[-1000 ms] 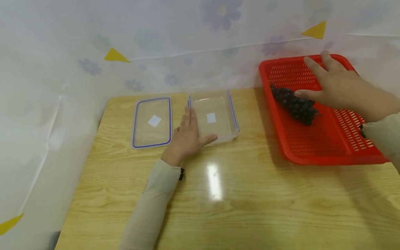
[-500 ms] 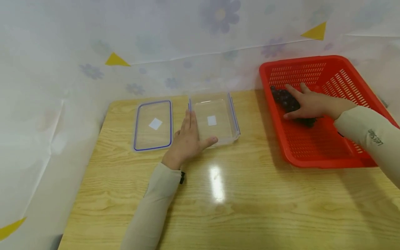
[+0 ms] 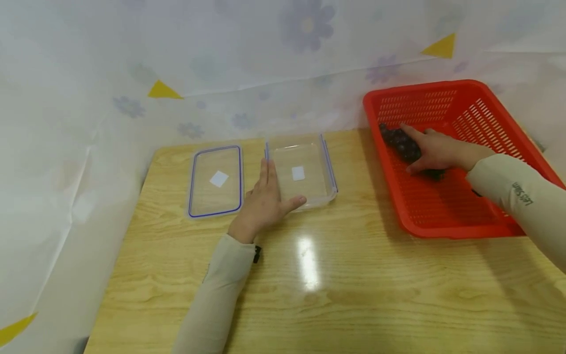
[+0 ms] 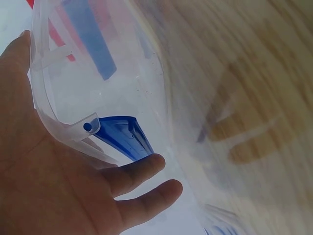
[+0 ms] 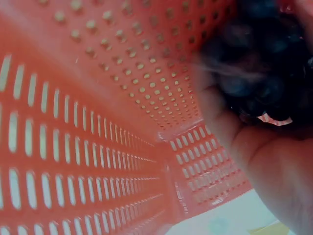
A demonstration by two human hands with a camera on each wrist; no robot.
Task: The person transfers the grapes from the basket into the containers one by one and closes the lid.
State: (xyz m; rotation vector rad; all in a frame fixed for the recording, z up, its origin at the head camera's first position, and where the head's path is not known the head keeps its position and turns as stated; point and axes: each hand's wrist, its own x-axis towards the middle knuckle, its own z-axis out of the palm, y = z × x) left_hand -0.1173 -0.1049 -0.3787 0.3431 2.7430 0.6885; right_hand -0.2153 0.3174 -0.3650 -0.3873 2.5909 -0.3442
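Observation:
Inside the red basket [image 3: 451, 211], my right hand [image 3: 438, 151] grips a bunch of dark grapes [image 3: 402, 145]. Its fingers curl over the middle of the bunch, hiding part of it. The right wrist view shows the grapes [image 5: 264, 73] close against the fingers and thumb. My left hand [image 3: 261, 201] rests along the left side of a clear plastic container [image 3: 309, 189], fingers straight and thumb out by its near edge. Seen from the left wrist, two fingers touch the container's side near a blue clip strip [image 4: 124, 134]. A white label [image 3: 298, 173] shows in the container.
A clear lid with a blue seal [image 3: 215, 215] lies left of the container, a white label [image 3: 218, 178] on it. A patterned white sheet [image 3: 247, 54] rises behind the wooden table [image 3: 345, 295]. The basket stands at the back right.
My right hand came from above the basket's right part, leftward and down onto the grapes, and its fingers closed round them. My left hand stayed at the container.

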